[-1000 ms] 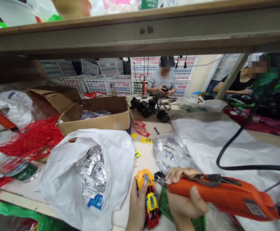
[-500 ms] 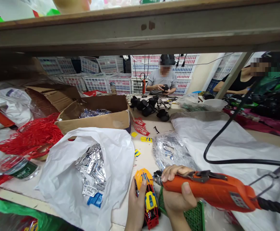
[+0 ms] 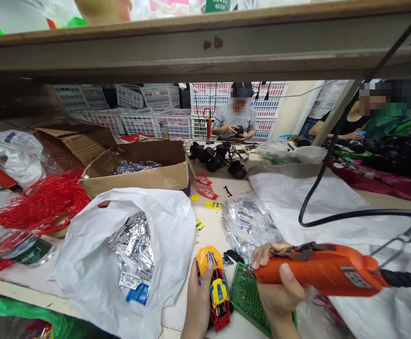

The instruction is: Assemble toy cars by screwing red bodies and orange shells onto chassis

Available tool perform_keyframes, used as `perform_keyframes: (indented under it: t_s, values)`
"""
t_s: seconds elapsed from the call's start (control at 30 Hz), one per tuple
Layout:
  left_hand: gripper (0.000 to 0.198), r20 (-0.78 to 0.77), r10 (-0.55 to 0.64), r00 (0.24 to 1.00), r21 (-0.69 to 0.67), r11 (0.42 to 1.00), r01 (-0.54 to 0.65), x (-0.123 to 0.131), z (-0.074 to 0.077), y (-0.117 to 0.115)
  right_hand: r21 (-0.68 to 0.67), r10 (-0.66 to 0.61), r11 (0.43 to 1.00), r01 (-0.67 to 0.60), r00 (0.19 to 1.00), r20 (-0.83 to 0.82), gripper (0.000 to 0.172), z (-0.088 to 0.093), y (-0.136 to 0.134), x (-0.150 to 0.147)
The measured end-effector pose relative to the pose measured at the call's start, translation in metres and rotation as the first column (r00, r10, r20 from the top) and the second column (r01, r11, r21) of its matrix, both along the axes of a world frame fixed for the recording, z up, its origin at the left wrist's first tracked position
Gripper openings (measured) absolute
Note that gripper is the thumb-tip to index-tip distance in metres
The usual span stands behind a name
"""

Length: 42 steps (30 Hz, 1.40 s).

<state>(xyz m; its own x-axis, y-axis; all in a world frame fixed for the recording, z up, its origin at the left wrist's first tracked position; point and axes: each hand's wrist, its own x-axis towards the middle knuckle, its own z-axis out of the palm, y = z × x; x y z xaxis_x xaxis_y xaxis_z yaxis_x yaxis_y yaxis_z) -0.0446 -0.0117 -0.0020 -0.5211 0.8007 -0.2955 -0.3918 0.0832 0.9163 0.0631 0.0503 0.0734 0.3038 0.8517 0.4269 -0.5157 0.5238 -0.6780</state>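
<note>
My left hand (image 3: 200, 292) grips a toy car (image 3: 219, 293) by its left side, thumb on top. The car has an orange-yellow front, a yellow and blue middle and a red frame at the near end. In my right hand (image 3: 279, 278) is an orange electric screwdriver (image 3: 325, 268), fingers wrapped around its front part and its tip pointing left. The tip is apart from the car, over a green perforated basket (image 3: 253, 299). A white plastic bag (image 3: 175, 230) full of shiny silver parts (image 3: 134, 247) lies left of the car, with a blue piece (image 3: 138, 293) among them.
Behind the bag stands a cardboard box (image 3: 145, 178) of parts, with red plastic frames (image 3: 46, 200) to its left. A clear bag (image 3: 249, 221) lies ahead. A black cable (image 3: 311, 197) loops at right. The shelf beam (image 3: 177, 49) crosses overhead. Two people (image 3: 236, 113) sit beyond.
My right hand has drawn the electric screwdriver away from the car to the right, uncovering more of the green basket. My left hand still holds the car in nearly the same place.
</note>
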Motion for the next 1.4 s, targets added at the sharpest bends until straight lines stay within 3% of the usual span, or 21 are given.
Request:
perform_keyframes:
  t_s: [0.27, 0.8, 0.9, 1.03, 1.2, 1.4]
  values:
    - [0.072, 0.015, 0.001, 1.0, 0.015, 1.0, -0.001, 0.001, -0.008, 0.001, -0.089, 0.026, 0.996, -0.017, 0.995, 0.101, 0.023, -0.035, -0.007, 0.017]
    - [0.076, 0.005, 0.01, 1.0, 0.018, 1.0, -0.01, 0.002, -0.011, 0.001, -0.11, 0.051, 0.993, -0.033, 0.986, 0.162, 0.029, -0.033, -0.01, 0.012]
    - [0.076, 0.004, 0.014, 1.0, 0.018, 1.0, -0.014, 0.001, -0.01, 0.001, -0.106, 0.043, 0.994, -0.027, 0.987, 0.157, 0.028, -0.027, -0.011, 0.014]
    - [0.072, -0.005, -0.05, 0.999, 0.001, 0.999, 0.05, -0.004, -0.007, -0.001, -0.069, 0.024, 0.997, -0.018, 0.997, 0.079, 0.028, -0.002, -0.016, 0.017]
    - [0.063, -0.034, -0.038, 0.999, 0.028, 0.999, 0.039, -0.004, -0.005, -0.001, 0.112, 0.041, 0.993, -0.032, 0.997, -0.072, 0.023, 0.03, -0.02, -0.001]
    - [0.068, -0.082, -0.076, 0.994, 0.056, 0.995, 0.081, -0.007, -0.013, 0.001, 0.117, 0.059, 0.992, -0.046, 0.992, -0.113, 0.022, 0.021, -0.017, -0.041]
